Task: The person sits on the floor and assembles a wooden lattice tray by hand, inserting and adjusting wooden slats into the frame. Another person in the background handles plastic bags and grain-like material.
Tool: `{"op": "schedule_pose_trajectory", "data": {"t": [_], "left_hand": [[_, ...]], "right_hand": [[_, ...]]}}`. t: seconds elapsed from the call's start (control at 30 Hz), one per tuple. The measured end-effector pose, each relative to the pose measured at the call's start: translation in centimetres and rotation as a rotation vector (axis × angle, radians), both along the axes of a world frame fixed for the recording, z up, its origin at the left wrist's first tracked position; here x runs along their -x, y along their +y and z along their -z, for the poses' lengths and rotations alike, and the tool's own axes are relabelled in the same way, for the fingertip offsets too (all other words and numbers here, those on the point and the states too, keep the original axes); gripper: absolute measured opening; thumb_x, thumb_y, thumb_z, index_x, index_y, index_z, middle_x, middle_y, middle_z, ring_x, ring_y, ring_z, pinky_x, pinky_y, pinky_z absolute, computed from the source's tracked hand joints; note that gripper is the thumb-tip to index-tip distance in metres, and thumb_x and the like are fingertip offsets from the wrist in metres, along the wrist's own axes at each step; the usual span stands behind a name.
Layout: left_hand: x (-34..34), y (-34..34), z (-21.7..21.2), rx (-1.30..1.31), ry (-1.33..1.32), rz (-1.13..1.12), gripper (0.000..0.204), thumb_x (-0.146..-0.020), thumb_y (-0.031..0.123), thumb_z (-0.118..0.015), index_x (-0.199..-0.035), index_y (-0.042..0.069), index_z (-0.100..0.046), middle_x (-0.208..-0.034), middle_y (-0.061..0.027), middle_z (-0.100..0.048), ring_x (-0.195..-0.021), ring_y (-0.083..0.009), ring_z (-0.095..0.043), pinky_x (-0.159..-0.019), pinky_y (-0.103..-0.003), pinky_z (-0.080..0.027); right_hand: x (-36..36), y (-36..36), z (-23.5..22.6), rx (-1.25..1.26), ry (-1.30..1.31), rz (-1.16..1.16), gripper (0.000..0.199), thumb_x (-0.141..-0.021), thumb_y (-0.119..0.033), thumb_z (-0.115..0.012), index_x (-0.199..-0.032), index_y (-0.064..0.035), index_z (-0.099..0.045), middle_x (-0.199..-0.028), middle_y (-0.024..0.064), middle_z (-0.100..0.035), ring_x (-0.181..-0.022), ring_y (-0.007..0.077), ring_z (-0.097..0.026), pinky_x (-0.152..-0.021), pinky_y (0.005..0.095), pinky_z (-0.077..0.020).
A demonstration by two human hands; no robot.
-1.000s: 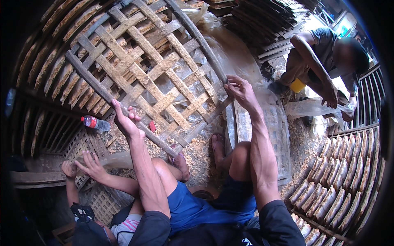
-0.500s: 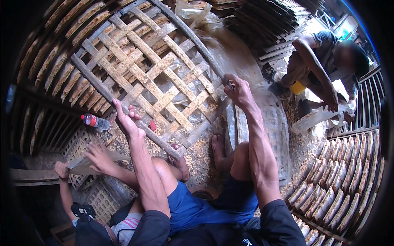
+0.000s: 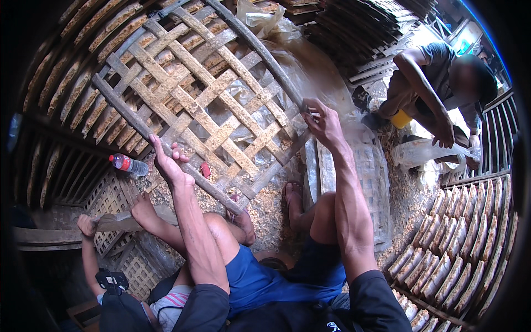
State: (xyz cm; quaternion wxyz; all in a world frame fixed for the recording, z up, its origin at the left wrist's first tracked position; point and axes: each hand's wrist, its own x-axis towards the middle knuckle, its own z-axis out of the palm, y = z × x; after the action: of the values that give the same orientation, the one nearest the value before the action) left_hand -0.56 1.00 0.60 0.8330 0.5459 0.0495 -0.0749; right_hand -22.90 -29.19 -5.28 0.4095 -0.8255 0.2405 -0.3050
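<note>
A woven bamboo lattice tray (image 3: 213, 99) with dark wooden side rails is held up tilted before me, yellowish crumbs stuck to its slats. On its left rail my left hand (image 3: 170, 163) is closed, fingertips showing past the wood. My right hand (image 3: 323, 126) grips the opposite rail near the tray's right corner. Through the gaps, rows of long pale pieces and some clear plastic show behind the tray. Between my feet the ground is strewn with crumbs.
Left, a co-worker's hands (image 3: 148, 213) handle a plastic sheet beside a red-labelled bottle (image 3: 128, 164). Another person (image 3: 428, 88) crouches at right with a plastic sheet (image 3: 423, 152). Racks of pale pieces (image 3: 448, 260) stand at lower right; stacked trays (image 3: 354, 33) rise behind.
The tray has shifted very slightly to the left, still in both my hands. The left co-worker's hand moved down and right; the right co-worker's plastic sheet changed shape.
</note>
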Motion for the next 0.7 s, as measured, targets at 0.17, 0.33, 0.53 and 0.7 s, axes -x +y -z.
{"op": "schedule_pose_trajectory", "data": {"t": [0.17, 0.33, 0.53, 0.7], "left_hand": [[-0.6, 0.3, 0.3, 0.009, 0.019, 0.024, 0.082, -0.094, 0.062, -0.066, -0.155, 0.013, -0.041, -0.088, -0.0001, -0.051, -0.059, -0.0024, -0.044, -0.047, -0.02, -0.04], [-0.9, 0.4, 0.8, 0.011, 0.045, 0.031, 0.08, -0.094, 0.062, -0.066, -0.152, 0.012, -0.044, -0.091, -0.0007, -0.05, -0.059, -0.0026, -0.044, -0.047, -0.02, -0.04], [-0.8, 0.4, 0.6, 0.022, 0.041, 0.015, 0.078, -0.095, 0.063, -0.065, -0.15, 0.013, -0.045, -0.091, -0.0008, -0.049, -0.059, -0.0025, -0.044, -0.046, -0.02, -0.04], [-0.5, 0.3, 0.5, 0.057, 0.04, -0.002, 0.077, -0.095, 0.062, -0.065, -0.152, 0.014, -0.043, -0.09, -0.0008, -0.049, -0.058, -0.0029, -0.044, -0.045, -0.02, -0.04]], "right_hand": [[0.1, 0.2, -0.3, -0.027, -0.084, -0.015, 0.032, -0.093, -0.006, -0.072, -0.124, -0.0056, -0.064, -0.111, 0.0117, -0.072, -0.102, 0.0189, -0.07, -0.088, 0.035, -0.0581], [0.0, 0.8, -1.8, 0.152, 0.091, 0.019, 0.042, -0.084, -0.003, -0.07, -0.126, -0.0033, -0.064, -0.109, 0.0227, -0.071, -0.102, 0.0351, -0.072, -0.083, 0.0417, -0.0562], [0.0, 1.1, -1.9, 0.129, 0.067, 0.026, 0.055, -0.082, 0.001, -0.066, -0.135, -0.0058, -0.059, -0.116, 0.0222, -0.071, -0.11, 0.0353, -0.069, -0.095, 0.0411, -0.0543], [1.3, 0.9, -1.5, -0.047, 0.019, 0.0, 0.058, -0.083, 0.005, -0.063, -0.139, -0.0085, -0.058, -0.124, 0.0179, -0.07, -0.116, 0.0285, -0.068, -0.101, 0.039, -0.0541]]}}
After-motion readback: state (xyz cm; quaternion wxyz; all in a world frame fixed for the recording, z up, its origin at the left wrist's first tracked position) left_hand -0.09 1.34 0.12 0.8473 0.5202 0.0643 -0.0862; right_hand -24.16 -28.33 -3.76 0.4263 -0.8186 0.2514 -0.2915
